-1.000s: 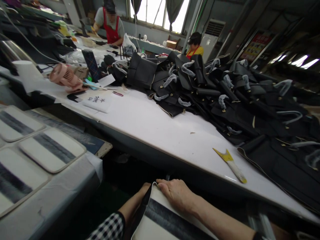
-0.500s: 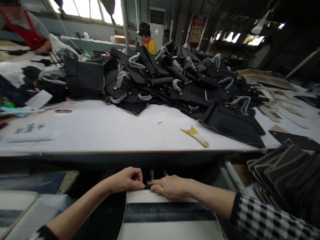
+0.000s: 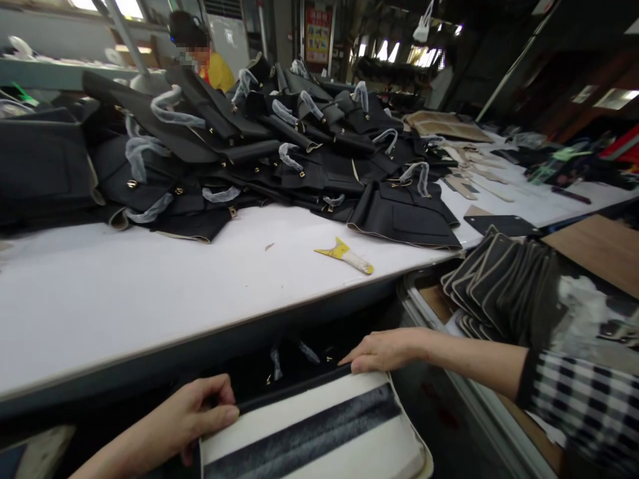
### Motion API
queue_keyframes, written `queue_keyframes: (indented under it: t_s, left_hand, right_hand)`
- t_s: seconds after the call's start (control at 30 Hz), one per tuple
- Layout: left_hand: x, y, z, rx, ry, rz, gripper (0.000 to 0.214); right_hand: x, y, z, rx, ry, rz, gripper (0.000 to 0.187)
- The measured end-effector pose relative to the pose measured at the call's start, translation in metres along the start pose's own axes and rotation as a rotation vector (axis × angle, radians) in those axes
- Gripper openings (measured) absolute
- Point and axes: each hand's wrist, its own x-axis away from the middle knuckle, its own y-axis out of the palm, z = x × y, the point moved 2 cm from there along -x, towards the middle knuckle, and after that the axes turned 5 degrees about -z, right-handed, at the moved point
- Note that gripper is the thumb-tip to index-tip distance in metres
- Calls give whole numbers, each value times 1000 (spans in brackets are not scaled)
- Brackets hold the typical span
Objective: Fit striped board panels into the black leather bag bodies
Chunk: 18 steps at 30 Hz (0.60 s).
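Observation:
A white panel with a dark grey stripe [image 3: 319, 436] lies low in front of me, edged along its top by a black strip [image 3: 294, 387]. My left hand [image 3: 192, 416] is closed, pinching the panel's upper left corner. My right hand [image 3: 384, 350] rests with fingers together, pressing the black strip at the upper right corner. Both arms wear black-and-white checked sleeves.
A long white table [image 3: 124, 286] carries a heap of black bags [image 3: 279, 146] and a yellow-handled scraper [image 3: 344, 256]. Stacked dark panels [image 3: 504, 286] stand at the right beside a brown board [image 3: 599, 246]. A person in yellow [image 3: 200, 56] works at the far side.
My view has swung to the right. My hands, together at the middle of the panel's top edge, have slid apart to its two corners.

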Motion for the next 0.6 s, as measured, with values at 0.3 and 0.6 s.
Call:
queue_keyframes:
  t_s: [0.3, 0.6]
  left_hand:
    - [-15, 7, 45, -393, 164, 249, 29]
    - [7, 140, 99, -576, 706, 232, 20]
  right_hand:
    - [-23, 8, -8, -23, -2, 168, 31]
    - [6, 93, 44, -479, 232, 880, 55]
